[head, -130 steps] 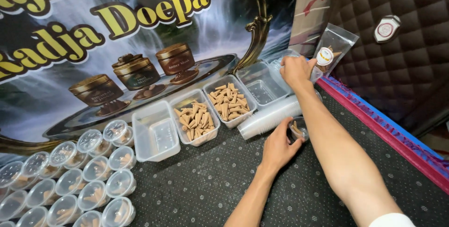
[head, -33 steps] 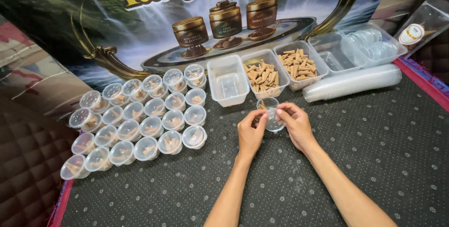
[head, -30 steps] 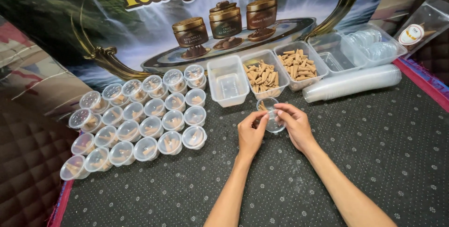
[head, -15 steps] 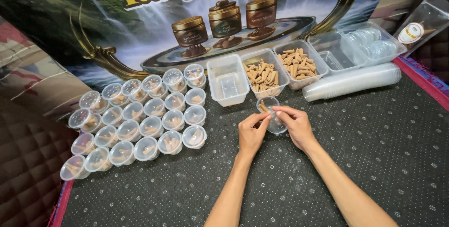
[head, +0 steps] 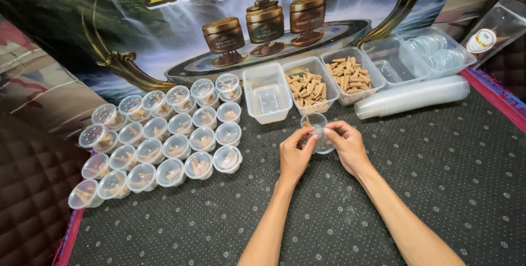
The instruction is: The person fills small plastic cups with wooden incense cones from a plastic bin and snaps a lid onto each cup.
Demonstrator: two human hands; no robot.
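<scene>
On the dark dotted worktop, left to right: lidded filled cups stand in rows, then the left hand and right hand pinch a small clear cup between their fingers, seemingly pressing its lid on; seating the rim evenly seems the need.

The near half of the mat lies open, crossed only by the two forearms; both hands meet at a small cup in mid-mat. Toward the left edge, rows of lidded cups block the way, packed touching. Along the far edge, three tubs stand side by side, then a lid tray. A lying cup stack bars the far right. Between stack and right edge, and to the near right corner, the mat is bare.
</scene>
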